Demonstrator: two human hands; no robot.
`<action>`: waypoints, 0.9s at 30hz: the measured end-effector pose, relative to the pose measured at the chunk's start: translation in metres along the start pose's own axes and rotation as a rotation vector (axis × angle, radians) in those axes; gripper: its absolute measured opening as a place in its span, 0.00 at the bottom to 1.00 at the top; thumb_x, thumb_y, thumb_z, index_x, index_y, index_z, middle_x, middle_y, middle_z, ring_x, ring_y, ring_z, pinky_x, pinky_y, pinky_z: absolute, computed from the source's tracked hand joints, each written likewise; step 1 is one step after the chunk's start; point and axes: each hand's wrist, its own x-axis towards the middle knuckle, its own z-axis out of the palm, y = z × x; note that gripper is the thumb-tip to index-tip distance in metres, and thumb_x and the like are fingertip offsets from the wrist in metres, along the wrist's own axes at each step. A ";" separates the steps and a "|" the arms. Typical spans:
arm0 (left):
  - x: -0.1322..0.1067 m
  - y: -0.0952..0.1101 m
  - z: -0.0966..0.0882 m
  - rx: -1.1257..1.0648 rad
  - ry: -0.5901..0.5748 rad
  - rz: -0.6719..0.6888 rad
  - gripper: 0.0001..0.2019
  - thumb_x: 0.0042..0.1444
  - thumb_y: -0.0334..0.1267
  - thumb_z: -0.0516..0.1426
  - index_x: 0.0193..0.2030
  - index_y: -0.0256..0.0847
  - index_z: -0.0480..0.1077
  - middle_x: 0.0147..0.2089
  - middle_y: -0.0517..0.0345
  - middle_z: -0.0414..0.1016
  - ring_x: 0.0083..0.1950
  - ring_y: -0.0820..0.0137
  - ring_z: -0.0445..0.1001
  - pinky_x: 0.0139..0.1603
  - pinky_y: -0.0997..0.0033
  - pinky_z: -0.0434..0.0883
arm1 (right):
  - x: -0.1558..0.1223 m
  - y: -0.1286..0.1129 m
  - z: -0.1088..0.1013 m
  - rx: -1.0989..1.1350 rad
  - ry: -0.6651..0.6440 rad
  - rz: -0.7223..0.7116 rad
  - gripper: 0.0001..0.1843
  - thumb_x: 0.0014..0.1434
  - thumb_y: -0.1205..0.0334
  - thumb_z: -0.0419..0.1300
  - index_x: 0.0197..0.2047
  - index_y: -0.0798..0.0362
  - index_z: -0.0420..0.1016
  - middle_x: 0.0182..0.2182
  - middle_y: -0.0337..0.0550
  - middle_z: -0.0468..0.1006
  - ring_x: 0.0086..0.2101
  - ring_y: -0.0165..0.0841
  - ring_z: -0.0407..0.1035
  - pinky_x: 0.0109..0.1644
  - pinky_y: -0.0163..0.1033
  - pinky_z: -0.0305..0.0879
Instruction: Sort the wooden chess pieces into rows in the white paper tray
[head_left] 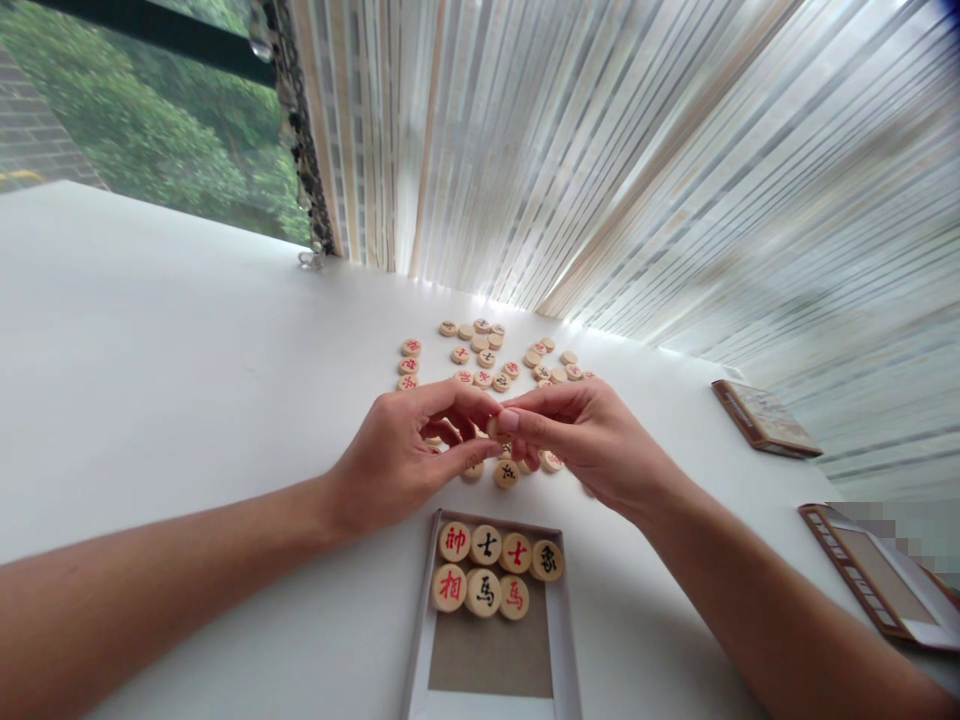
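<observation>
Above the middle of the table, a round wooden Chinese chess piece (495, 430) is pinched between both hands. My left hand (409, 445) grips its left side with thumb and fingertips. On its right side, my right hand (589, 430) presses thumb and index finger together; the marking on its face cannot be made out. Below the hands lies a shallow white cardboard box (566, 625), where several pieces with red and black characters, such as a red piece (454, 541), sit in two rows at the far end. Loose pieces, including a black-marked one (506, 473), lie under and beyond the hands.
More chess pieces, some face down, are scattered on the white table (187, 380) behind the hands. At the right lie a brown box (765, 418) and a brown-and-white open case (870, 575). Striped string curtains (510, 150) hang along the far edge, beside a window.
</observation>
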 end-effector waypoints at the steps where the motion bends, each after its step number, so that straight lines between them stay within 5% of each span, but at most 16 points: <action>1: 0.000 0.000 0.000 -0.012 0.002 -0.002 0.09 0.61 0.35 0.69 0.46 0.37 0.79 0.42 0.53 0.85 0.39 0.70 0.84 0.39 0.74 0.82 | 0.000 -0.001 -0.001 0.016 -0.014 0.004 0.14 0.55 0.50 0.78 0.33 0.54 0.90 0.20 0.41 0.79 0.22 0.27 0.67 0.24 0.32 0.62; 10: 0.002 0.005 0.002 -0.138 0.028 -0.014 0.09 0.61 0.31 0.68 0.48 0.35 0.79 0.38 0.55 0.86 0.37 0.71 0.85 0.37 0.79 0.81 | 0.001 0.000 -0.004 0.149 -0.054 0.065 0.18 0.49 0.57 0.81 0.43 0.53 0.91 0.25 0.43 0.84 0.26 0.28 0.73 0.29 0.32 0.67; 20: 0.000 -0.001 0.003 -0.185 0.001 0.019 0.11 0.62 0.29 0.68 0.51 0.37 0.81 0.38 0.54 0.87 0.32 0.75 0.83 0.33 0.83 0.81 | 0.002 0.001 0.005 0.195 0.029 0.072 0.22 0.35 0.58 0.86 0.32 0.56 0.87 0.23 0.39 0.81 0.22 0.27 0.72 0.26 0.32 0.68; 27: -0.001 0.000 0.002 -0.075 -0.001 0.060 0.11 0.63 0.29 0.67 0.52 0.36 0.81 0.41 0.52 0.87 0.38 0.71 0.87 0.38 0.81 0.83 | 0.000 0.000 0.004 0.133 0.035 0.043 0.19 0.41 0.55 0.84 0.31 0.56 0.86 0.21 0.39 0.80 0.21 0.26 0.70 0.23 0.30 0.64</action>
